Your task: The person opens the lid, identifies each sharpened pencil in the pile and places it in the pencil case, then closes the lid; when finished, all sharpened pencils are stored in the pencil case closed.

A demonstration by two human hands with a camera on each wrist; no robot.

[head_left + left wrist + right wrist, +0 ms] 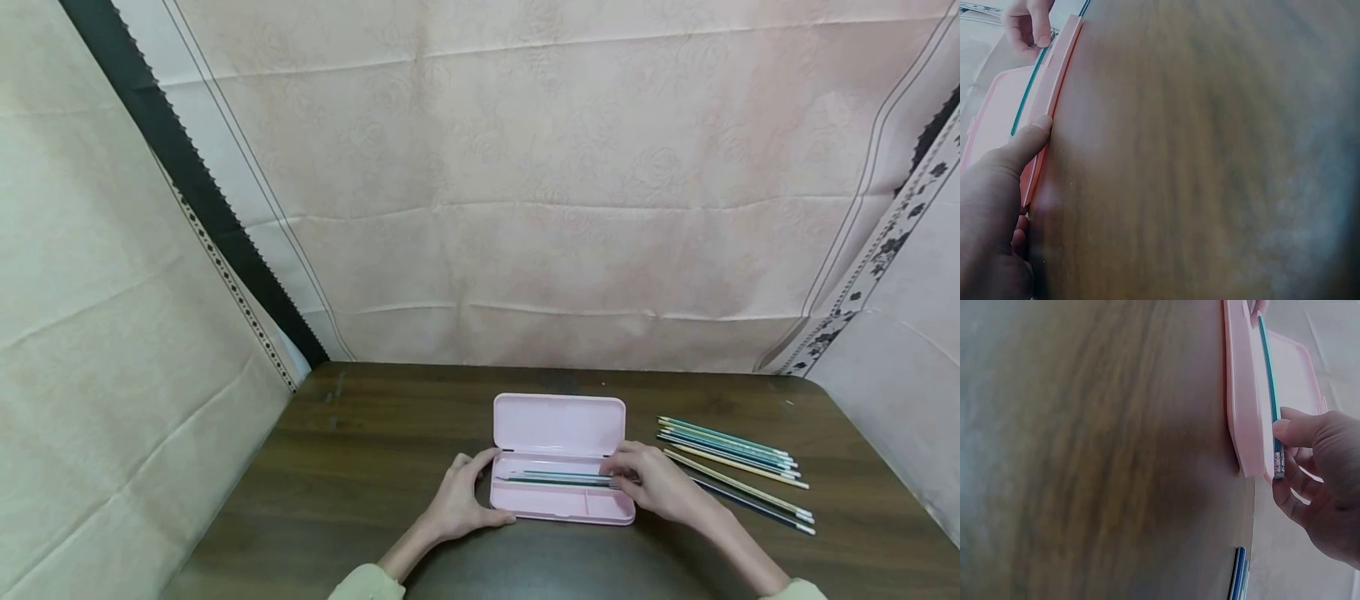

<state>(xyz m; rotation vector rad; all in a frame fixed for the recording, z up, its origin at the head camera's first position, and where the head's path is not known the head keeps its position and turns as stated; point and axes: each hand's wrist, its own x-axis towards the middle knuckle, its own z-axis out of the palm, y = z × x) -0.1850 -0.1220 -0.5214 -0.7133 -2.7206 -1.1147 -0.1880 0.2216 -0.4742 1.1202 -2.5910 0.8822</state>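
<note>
A pink pencil case (543,502) lies on the table, its lid (558,423) raised at the back. My left hand (457,502) grips the left end of the case, thumb on the front edge and fingers toward the back corner. Between thumb and fingers near its eraser end, my right hand (651,482) pinches a teal pencil (1269,369) over the right side of the case. The pencil runs lengthwise along the tray, its tip toward my left hand. More pencils (551,481) show beside it in the tray, partly covered by my right hand.
Right of the case, several teal and gold pencils (727,447) lie in a bundle on the brown wooden table (390,433). Nearer to my right forearm are a gold pencil (738,485) and dark ones (750,502). Pale cloth (562,208) hangs behind the table.
</note>
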